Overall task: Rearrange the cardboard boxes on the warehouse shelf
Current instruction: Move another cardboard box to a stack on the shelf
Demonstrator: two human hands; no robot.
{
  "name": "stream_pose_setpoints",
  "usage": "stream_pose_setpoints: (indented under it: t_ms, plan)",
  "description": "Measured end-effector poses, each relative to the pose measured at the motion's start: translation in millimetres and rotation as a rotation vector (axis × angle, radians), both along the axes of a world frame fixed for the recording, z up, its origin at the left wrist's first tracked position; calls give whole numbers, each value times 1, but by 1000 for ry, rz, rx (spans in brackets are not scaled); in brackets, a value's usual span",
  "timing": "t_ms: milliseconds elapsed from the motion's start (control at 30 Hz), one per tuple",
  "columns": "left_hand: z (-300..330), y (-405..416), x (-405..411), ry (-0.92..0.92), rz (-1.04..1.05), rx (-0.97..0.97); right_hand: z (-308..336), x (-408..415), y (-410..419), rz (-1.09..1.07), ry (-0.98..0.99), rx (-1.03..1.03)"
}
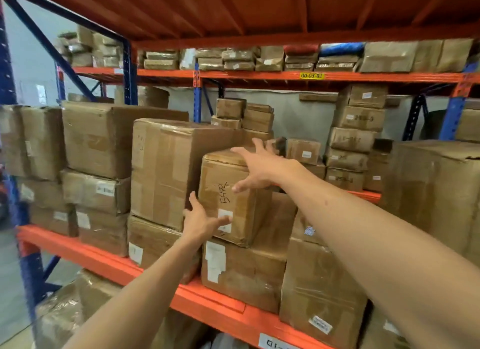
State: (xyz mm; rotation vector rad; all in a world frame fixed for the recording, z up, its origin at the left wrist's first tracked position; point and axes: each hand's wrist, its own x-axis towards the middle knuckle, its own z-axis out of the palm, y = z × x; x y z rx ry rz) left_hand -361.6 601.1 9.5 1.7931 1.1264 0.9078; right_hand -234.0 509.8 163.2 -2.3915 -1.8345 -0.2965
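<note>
A small taped cardboard box [223,192] with handwriting on its front stands on top of a wider box [241,270] on the orange shelf [104,260]. My left hand [201,218] rests against its lower left front corner, fingers spread. At its upper right corner is my right hand [259,167], fingers splayed over the top and thumb on the front face. Neither hand has closed around it. A big taped box [166,172] stands directly to its left.
Stacked boxes [96,141] fill the shelf's left part. A tall box [319,291] and a large box [436,192] stand on the right. Smaller cartons [355,138] sit on the rack behind. A blue upright [15,167] frames the left, and an orange deck [233,5] hangs overhead.
</note>
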Motion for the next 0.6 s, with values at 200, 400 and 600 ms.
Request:
stream_pose_setpoints:
  t_ms: [200,400,600]
  plan:
    - [-31,31,6,-131,-49,-121,-12,7,48,82,-46,-38]
    - [-52,35,11,-294,-130,-113,-16,26,43,71,-117,-84]
    - [-52,30,23,-433,-137,-62,10,44,22,-1,-76,-167]
